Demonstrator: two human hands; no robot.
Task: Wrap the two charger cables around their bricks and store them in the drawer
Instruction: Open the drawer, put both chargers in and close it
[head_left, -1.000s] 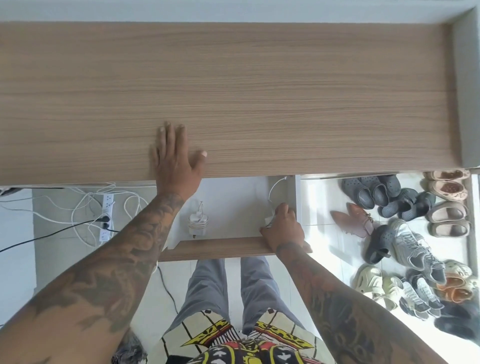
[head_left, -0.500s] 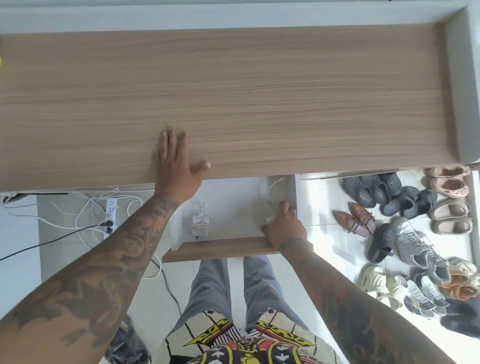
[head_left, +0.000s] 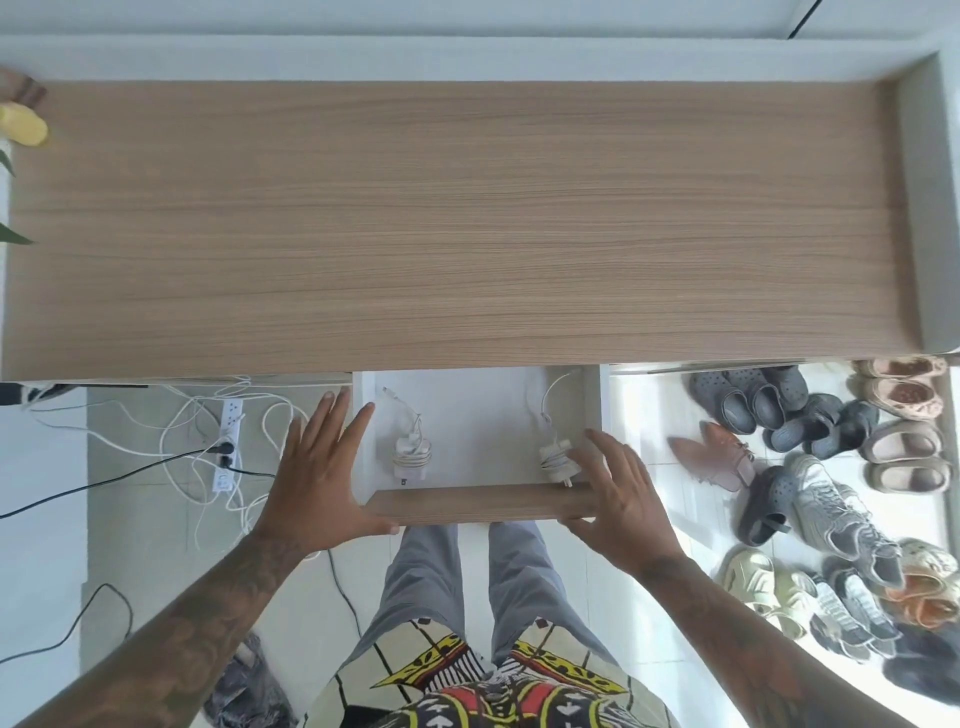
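Both hands spread low, one to each side, arms reaching forward.
The left hand (head_left: 324, 478) has straight, fanned fingers and its thumb stretched rightward; the right hand (head_left: 618, 491) mirrors it, fingers extended, thumb pointing left. Both forearms are tattooed.

A white drawer (head_left: 478, 415) with a wood-grain front panel (head_left: 480, 503) stood pulled out from under a long wood-grain desk top (head_left: 467, 223). Inside lay two white charger bricks wound with their cables, the left brick (head_left: 411, 458) and the right brick (head_left: 557, 457) well apart. The left hand (head_left: 319, 478) and the right hand (head_left: 615, 493), fingers straight, flanked the drawer's front corners. A white power strip (head_left: 228, 447) and many shoes (head_left: 821, 478) lay on the floor.
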